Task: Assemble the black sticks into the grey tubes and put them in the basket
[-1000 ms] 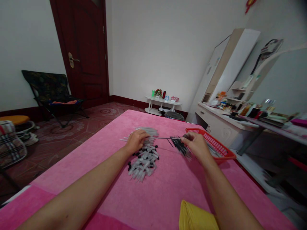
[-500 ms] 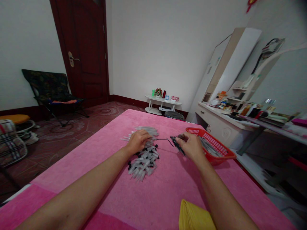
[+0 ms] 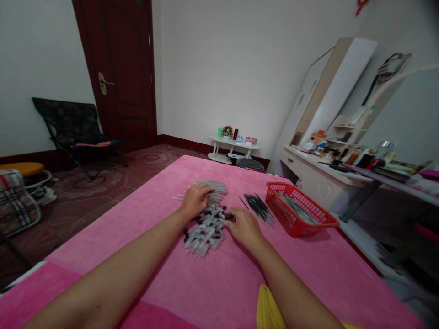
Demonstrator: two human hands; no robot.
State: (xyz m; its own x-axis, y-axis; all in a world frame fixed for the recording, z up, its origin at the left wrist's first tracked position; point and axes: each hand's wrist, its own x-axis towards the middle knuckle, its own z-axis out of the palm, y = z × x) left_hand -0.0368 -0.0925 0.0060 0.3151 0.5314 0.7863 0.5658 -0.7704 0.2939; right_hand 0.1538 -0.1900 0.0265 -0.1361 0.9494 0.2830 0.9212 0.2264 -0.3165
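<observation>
My left hand rests over a bunch of thin clear tubes that look like pen barrels. Its fingers are curled together, and whatever they grip is hidden. Just in front of it lies a heap of clear, frosted pen caps mixed with small black pieces. My right hand is at the right edge of this heap, thumb and fingers pinched; I cannot make out what is between them. Right of that hand, a bundle of thin dark sticks, like pen refills, lies on the pink cloth.
A red plastic basket holding slim grey sticks stands on the right of the table. Something yellow and folded lies under my right forearm. Beyond are a dressing table, a low white stand and a folding chair.
My right hand has moved left and nearer to me, from the dark sticks to the cap heap. The dark stick that stuck out from my left hand no longer shows.
</observation>
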